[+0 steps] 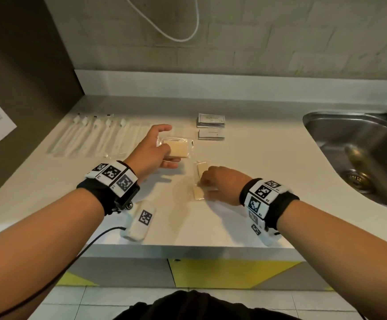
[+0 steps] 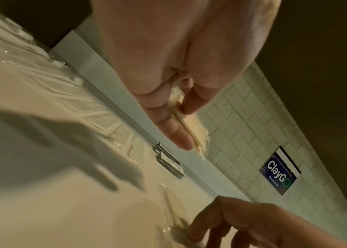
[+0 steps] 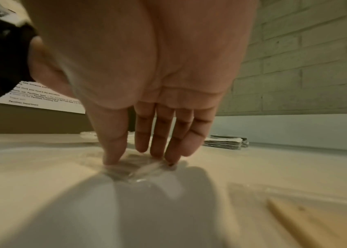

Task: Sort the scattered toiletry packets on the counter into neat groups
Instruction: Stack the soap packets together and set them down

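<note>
Fingers (image 3: 113, 142) on clear packet (image 3: 130, 169)

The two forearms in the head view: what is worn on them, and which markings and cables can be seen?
Both forearms are bare, without sleeves. Each wrist carries a black strap with white blocks that bear square black-and-white coded markers: left wrist band, right wrist band. A white module with one more marker hangs under the left wrist, and a thin black cable runs from it.

Head view downward; wrist views close.
</note>
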{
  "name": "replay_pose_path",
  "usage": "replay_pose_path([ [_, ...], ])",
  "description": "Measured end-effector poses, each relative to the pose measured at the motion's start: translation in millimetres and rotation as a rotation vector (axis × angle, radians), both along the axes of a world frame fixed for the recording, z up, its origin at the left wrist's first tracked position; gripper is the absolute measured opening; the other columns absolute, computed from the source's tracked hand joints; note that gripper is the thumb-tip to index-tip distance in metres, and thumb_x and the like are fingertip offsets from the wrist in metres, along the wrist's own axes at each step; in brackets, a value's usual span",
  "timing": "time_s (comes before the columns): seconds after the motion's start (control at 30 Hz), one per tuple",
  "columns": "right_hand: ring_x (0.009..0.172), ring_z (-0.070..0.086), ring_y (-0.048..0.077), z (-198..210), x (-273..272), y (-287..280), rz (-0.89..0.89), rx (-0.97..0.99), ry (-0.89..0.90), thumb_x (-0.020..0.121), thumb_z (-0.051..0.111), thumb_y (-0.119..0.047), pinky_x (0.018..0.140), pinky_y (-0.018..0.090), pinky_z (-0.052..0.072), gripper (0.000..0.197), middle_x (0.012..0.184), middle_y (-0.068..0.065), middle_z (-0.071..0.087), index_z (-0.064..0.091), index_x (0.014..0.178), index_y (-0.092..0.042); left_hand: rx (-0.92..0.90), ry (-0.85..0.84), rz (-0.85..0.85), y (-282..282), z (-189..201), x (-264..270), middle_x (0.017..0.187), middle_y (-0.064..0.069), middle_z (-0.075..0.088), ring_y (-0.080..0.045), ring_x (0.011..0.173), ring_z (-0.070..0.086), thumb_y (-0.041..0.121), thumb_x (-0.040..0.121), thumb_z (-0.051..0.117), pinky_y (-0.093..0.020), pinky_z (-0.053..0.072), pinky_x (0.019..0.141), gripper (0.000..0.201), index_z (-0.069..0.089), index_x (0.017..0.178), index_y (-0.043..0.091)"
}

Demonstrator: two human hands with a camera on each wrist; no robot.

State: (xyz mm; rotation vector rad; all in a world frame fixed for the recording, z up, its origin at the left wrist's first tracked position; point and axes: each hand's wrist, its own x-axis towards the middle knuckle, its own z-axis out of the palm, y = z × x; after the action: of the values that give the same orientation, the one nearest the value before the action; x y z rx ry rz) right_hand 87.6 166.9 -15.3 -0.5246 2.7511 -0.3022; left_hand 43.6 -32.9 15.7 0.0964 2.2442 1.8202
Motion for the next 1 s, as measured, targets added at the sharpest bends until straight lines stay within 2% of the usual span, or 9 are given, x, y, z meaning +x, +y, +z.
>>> replay_pose_path([
  [0.07, 0.092, 0.054, 0.023, -2, -1, 3, -0.045, -0.022, -0.016, 0.083, 0.066, -0.027, 0.077, 0.029, 0.043, 0.023, 0.105, 0.002, 0.054, 0.056, 0.1, -0.018, -0.008, -0.019, 0.019, 0, -2, -2, 0.129, -0.02, 0.042, -0.03, 0.086, 0.072, -0.004, 0.093, 0.042, -0.039, 0.061, 0.079, 0.052, 0.036, 0.133, 0.027],
  [0.23, 0.101, 0.052, 0.022, 0, -5, 9, -0.058, 0.037, -0.049, 0.078, 0.075, -0.033, 0.082, 0.03, 0.042, 0.046, 0.112, 0.004, 0.054, 0.06, 0.117, -0.014, -0.067, -0.043, -0.018, 9, -7, -4, 0.125, -0.013, 0.034, -0.032, 0.087, 0.071, -0.004, 0.094, 0.044, -0.041, 0.057, 0.087, 0.055, 0.032, 0.138, 0.025],
  [0.33, 0.094, 0.052, 0.02, 7, -8, 11, -0.046, -0.003, -0.027, 0.08, 0.072, -0.02, 0.076, 0.027, 0.038, 0.033, 0.105, 0.002, 0.055, 0.061, 0.11, -0.013, -0.063, -0.046, -0.038, 14, -7, -6, 0.125, -0.014, 0.039, -0.031, 0.088, 0.071, -0.002, 0.094, 0.045, -0.041, 0.058, 0.086, 0.052, 0.033, 0.135, 0.028],
  [0.5, 0.091, 0.055, 0.017, 38, -30, 28, -0.124, -0.076, -0.002, 0.087, 0.063, -0.013, 0.078, 0.025, 0.039, 0.016, 0.099, -0.002, 0.059, 0.064, 0.102, -0.015, -0.077, -0.033, -0.044, 20, -3, -12, 0.121, -0.016, 0.048, -0.03, 0.088, 0.073, -0.001, 0.095, 0.045, -0.045, 0.057, 0.088, 0.051, 0.037, 0.134, 0.03],
  [0.7, 0.089, 0.059, 0.014, 43, -48, 33, 0.01, 0.188, -0.158, 0.079, 0.066, 0.002, 0.075, 0.022, 0.043, 0.048, 0.093, -0.005, 0.069, 0.061, 0.119, -0.024, -0.081, -0.048, -0.025, 19, -4, -19, 0.123, -0.019, 0.054, -0.027, 0.088, 0.073, 0.0, 0.095, 0.045, -0.036, 0.061, 0.079, 0.049, 0.04, 0.134, 0.028],
  [0.77, 0.095, 0.058, 0.017, 38, -50, 28, 0.049, 0.194, -0.183, 0.078, 0.069, 0.002, 0.083, 0.027, 0.047, 0.06, 0.094, -0.007, 0.063, 0.056, 0.127, -0.029, -0.082, -0.052, -0.021, 18, -5, -20, 0.124, -0.022, 0.055, -0.027, 0.088, 0.073, -0.001, 0.095, 0.045, -0.035, 0.061, 0.075, 0.048, 0.04, 0.134, 0.027],
  [0.83, 0.102, 0.055, 0.015, 33, -54, 23, 0.087, 0.183, -0.21, 0.08, 0.066, 0.003, 0.093, 0.029, 0.045, 0.065, 0.101, -0.01, 0.058, 0.052, 0.134, -0.032, -0.085, -0.061, -0.019, 17, -7, -20, 0.126, -0.024, 0.054, -0.026, 0.085, 0.073, -0.001, 0.095, 0.045, -0.034, 0.062, 0.07, 0.048, 0.04, 0.134, 0.028],
  [0.93, 0.119, 0.053, 0.015, 22, -59, 18, 0.158, 0.21, -0.22, 0.082, 0.064, 0.001, 0.103, 0.03, 0.041, 0.066, 0.128, -0.007, 0.059, 0.049, 0.139, -0.03, -0.088, -0.068, -0.017, 15, -8, -18, 0.13, -0.024, 0.051, -0.023, 0.082, 0.072, -0.001, 0.095, 0.045, -0.03, 0.062, 0.066, 0.049, 0.04, 0.135, 0.027],
  [1.0, 0.119, 0.054, 0.019, 19, -64, 19, 0.182, 0.231, -0.164, 0.082, 0.07, -0.009, 0.099, 0.029, 0.043, 0.058, 0.129, -0.002, 0.059, 0.054, 0.134, -0.028, -0.091, -0.073, -0.009, 13, -9, -17, 0.129, -0.024, 0.052, -0.022, 0.081, 0.072, -0.001, 0.095, 0.045, -0.028, 0.061, 0.065, 0.05, 0.041, 0.135, 0.027],
])
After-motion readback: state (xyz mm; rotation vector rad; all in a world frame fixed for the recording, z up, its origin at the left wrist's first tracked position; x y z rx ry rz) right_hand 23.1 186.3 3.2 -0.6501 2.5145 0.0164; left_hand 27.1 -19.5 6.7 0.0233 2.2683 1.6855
